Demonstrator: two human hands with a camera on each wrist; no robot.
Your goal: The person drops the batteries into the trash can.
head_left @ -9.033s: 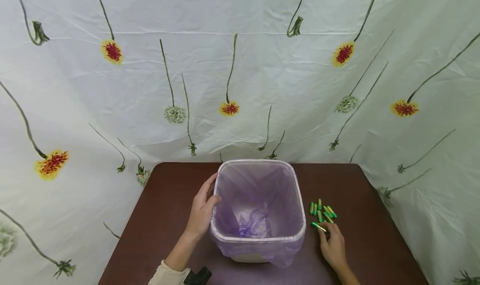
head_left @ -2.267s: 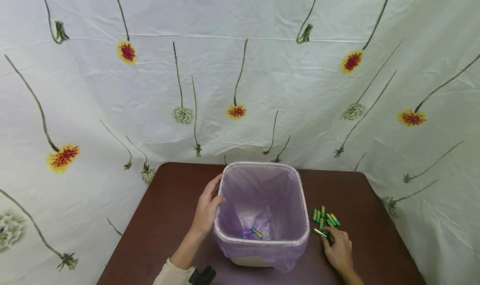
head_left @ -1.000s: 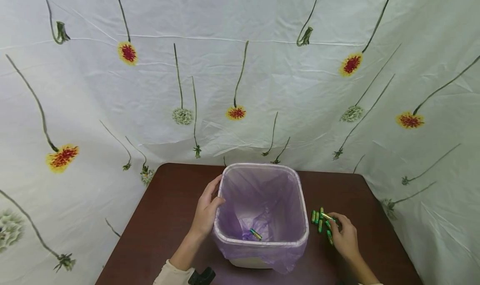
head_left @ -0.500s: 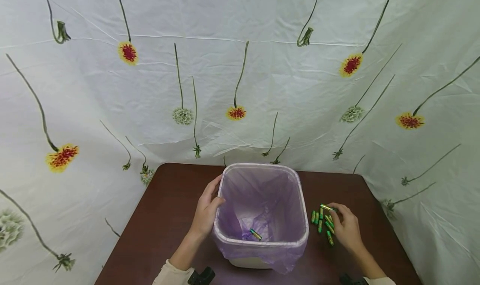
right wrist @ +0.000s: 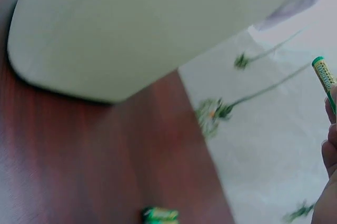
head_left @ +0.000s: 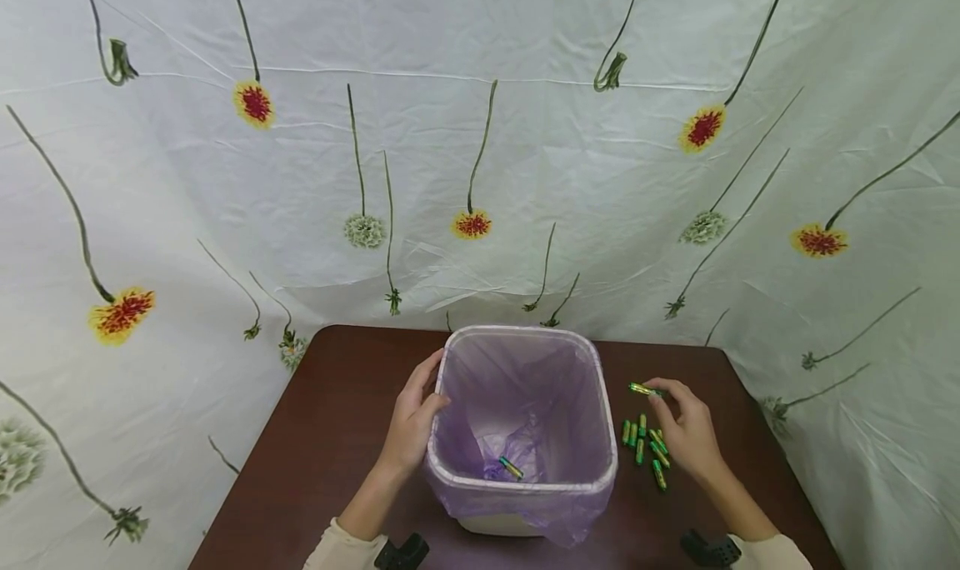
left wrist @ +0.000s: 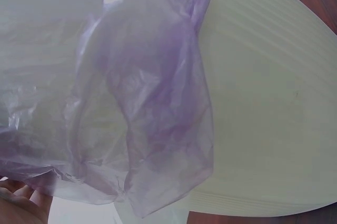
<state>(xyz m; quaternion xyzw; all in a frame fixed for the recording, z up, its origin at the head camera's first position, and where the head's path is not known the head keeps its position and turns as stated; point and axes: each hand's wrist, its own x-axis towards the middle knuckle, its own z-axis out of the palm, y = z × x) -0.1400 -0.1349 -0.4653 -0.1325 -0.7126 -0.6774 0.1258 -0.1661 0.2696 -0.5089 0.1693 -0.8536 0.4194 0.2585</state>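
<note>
My left hand [head_left: 407, 428] grips the left rim of a pale, squarish trash bin [head_left: 480, 525], thumb over the edge and fingers along the outside. A thin purple bag [head_left: 555, 370] lines it and hangs over its rim. On the bag's crumpled bottom lies one green-and-gold battery [head_left: 512, 468]. Right of the bin, my right hand [head_left: 692, 432] pinches another battery [head_left: 641, 388] by one end between thumb and fingers, raised over the table. In the right wrist view this held battery [right wrist: 323, 72] shows its green tip. Several more batteries [head_left: 640, 451] lie grouped below that hand.
The bin stands on a dark brown table [head_left: 352, 378] with rounded corners. Behind and beside the table hangs a white flower-print cloth [head_left: 420, 137]. Dark wrist straps [head_left: 402, 552] sit on both forearms.
A battery now lies in the bin, where none lay nine seconds ago. Over the last second my right hand has lifted another battery up from the group. My left hand has stayed on the rim.
</note>
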